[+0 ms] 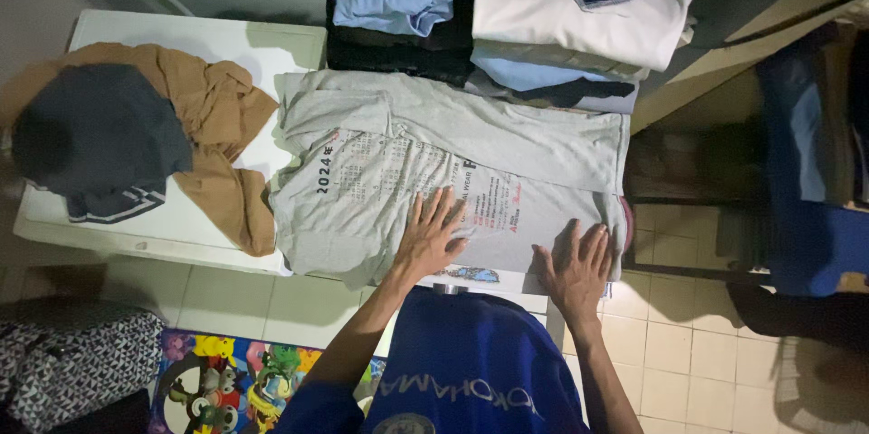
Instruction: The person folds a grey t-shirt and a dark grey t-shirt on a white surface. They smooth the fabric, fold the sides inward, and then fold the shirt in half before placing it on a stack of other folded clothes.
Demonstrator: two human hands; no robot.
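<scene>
Both forearms come up from the lower middle of the frame, out of blue sleeves, and reach upward onto the cloth. The left hand [429, 233] lies flat in the middle of the frame, fingers spread wide and pointing to the top, palm pressed on the grey T-shirt [434, 171]. The right hand [574, 267] is also flat and open, fingers a little spread, and it rests on the lower right part of the same shirt, near its edge. Neither hand grips anything; both only press down.

The grey T-shirt is spread across the centre of the frame, partly folded, with dark print on it. It lies on a white counter [217, 40]. In the left part of the frame, on the same counter, there is a brown garment [222, 126] with a dark grey garment [100, 135] on top of it. At the top of the frame are stacks of folded clothes [507, 27], light blue, black and white among them, touching the upper edge of the shirt.

Below the counter a pale tiled floor [688, 352] shows, and a colourful mat [226, 380] is at the lower left.
</scene>
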